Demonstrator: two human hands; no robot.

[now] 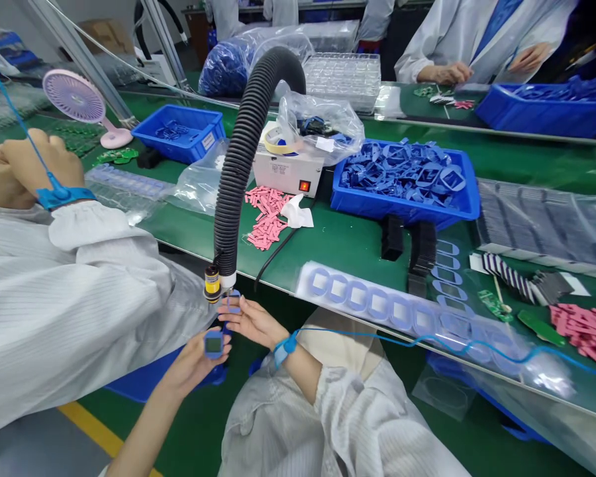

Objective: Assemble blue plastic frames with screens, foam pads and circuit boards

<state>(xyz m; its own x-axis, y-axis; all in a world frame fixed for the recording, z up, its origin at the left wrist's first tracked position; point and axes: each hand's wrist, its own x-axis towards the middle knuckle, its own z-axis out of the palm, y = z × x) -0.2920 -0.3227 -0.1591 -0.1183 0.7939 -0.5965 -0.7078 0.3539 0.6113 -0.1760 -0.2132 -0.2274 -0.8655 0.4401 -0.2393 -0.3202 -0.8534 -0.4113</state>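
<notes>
My left hand (191, 364) is closed round a small blue frame with a grey display (214, 344), its face turned up. Just above it, my right hand (255, 322), wearing a light blue wrist strap (285, 348), grips a second blue frame (234, 302) by its edge. That frame sits right under the white tip of a black corrugated hose (233, 172); whether they touch I cannot tell. A small yellow and black cylinder (212, 283) is fixed beside the hose's tip. Both hands are off the front edge of the bench, above my lap.
On the green bench stand a bin of blue frames (402, 179), pink strips (268, 218), a white box with a red switch (288, 171) and a strip of clear film holding pale pieces (377, 305). A co-worker's arm (79, 218) is close on the left. My strap's blue cord (417, 341) trails right.
</notes>
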